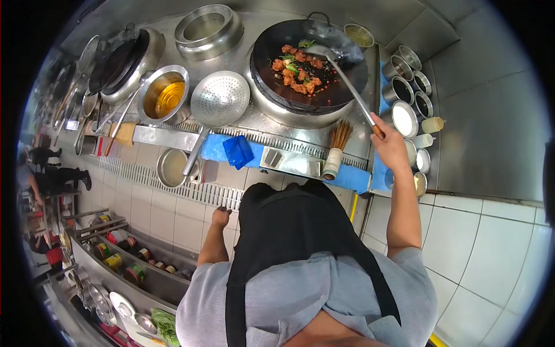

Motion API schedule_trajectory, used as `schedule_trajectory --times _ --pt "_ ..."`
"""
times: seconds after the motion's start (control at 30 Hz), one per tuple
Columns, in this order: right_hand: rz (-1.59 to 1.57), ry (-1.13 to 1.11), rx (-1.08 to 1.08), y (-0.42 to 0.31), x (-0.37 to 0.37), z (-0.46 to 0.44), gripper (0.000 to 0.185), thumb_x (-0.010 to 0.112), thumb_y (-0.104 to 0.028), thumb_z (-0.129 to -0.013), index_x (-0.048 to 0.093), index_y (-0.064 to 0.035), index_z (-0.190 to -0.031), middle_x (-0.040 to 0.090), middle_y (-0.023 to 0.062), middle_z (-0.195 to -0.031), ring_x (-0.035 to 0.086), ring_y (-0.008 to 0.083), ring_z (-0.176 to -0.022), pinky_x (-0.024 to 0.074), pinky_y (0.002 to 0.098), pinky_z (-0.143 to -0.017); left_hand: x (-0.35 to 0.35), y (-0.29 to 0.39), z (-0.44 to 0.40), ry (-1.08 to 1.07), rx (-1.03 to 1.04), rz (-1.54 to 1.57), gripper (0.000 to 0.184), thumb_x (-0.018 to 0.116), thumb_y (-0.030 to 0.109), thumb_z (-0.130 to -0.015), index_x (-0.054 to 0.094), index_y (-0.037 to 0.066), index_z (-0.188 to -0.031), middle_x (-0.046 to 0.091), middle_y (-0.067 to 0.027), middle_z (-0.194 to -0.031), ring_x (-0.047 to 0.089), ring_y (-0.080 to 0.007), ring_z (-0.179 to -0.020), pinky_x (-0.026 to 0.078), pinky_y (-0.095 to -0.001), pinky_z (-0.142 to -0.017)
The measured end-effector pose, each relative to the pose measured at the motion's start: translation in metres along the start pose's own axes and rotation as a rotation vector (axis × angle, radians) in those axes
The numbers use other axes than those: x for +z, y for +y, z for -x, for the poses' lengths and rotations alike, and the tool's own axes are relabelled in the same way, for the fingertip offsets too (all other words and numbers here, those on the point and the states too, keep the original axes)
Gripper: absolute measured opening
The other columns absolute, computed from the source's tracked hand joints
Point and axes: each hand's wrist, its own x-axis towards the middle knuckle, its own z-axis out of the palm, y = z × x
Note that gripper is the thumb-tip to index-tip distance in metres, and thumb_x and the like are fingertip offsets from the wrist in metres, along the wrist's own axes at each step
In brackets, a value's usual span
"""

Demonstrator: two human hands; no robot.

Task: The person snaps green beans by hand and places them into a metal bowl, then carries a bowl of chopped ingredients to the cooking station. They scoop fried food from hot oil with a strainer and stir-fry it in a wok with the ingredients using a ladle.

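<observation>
My right hand (392, 147) is closed around the wooden end of a long-handled metal ladle (354, 88). Its head lies inside a black wok (344, 95), by the far side of the food. Browned fried pieces (300, 87), green bits and small red bits are spread over the bottom of the wok. The wok sits on a round metal burner ring (277, 113). Low beside the apron, my left hand (221, 216) is closed, with something small and dark at its fingers that I cannot make out. It is away from the stove.
A perforated strainer (220, 99) lies left of the wok, near a pot (163, 94) of yellow oil. A bamboo brush (339, 144) and a blue cloth (238, 151) are at the front edge. Several seasoning containers (404, 118) line the right. People (52, 173) stand far left.
</observation>
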Motion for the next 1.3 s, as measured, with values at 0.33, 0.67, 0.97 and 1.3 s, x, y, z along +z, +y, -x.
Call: schedule_trajectory --times 0.33,0.67,0.97,1.3 --pt "0.164 -0.016 -0.078 0.021 0.014 -0.009 0.062 0.065 -0.008 -0.091 0.057 -0.0262 -0.150 0.070 0.0158 -0.090 0.064 0.0269 -0.079 0.0527 0.0381 -0.080 -0.040 0.101 0.001 0.338 -0.004 0.794 0.038 0.070 0.018 -0.094 0.065 -0.009 -0.121 0.073 -0.0173 -0.110 0.069 -0.0242 -0.101 0.054 -0.0360 -0.090" --pt "-0.038 -0.047 -0.027 0.035 0.021 -0.011 0.062 0.064 -0.014 -0.092 0.055 -0.0292 -0.151 0.072 0.0198 -0.098 0.070 0.0310 -0.086 0.0535 0.0374 -0.085 -0.156 0.255 -0.012 0.651 0.113 0.660 0.059 0.078 0.033 -0.091 0.061 -0.004 -0.132 0.073 -0.0228 -0.114 0.071 -0.0271 -0.107 0.054 -0.0385 -0.094" --pt "-0.107 -0.133 -0.029 0.017 0.015 0.001 0.064 0.061 -0.011 -0.092 0.053 -0.0264 -0.153 0.068 0.0178 -0.093 0.065 0.0299 -0.081 0.0524 0.0374 -0.082 -0.164 0.285 -0.033 0.558 -0.027 0.339 0.054 0.083 0.037 -0.080 0.072 -0.002 -0.115 0.072 -0.0264 -0.115 0.070 -0.0433 -0.106 0.053 -0.0452 -0.094" --pt "0.387 -0.175 -0.105 -0.010 0.043 -0.020 0.067 0.053 -0.008 -0.091 0.048 -0.0301 -0.155 0.070 0.0283 -0.095 0.068 0.0466 -0.089 0.0536 0.0540 -0.082 -0.174 0.284 -0.017 0.442 0.171 1.356 0.031 0.077 0.021 -0.085 0.072 -0.001 -0.106 0.072 -0.0103 -0.099 0.068 -0.0231 -0.090 0.053 -0.0361 -0.086"
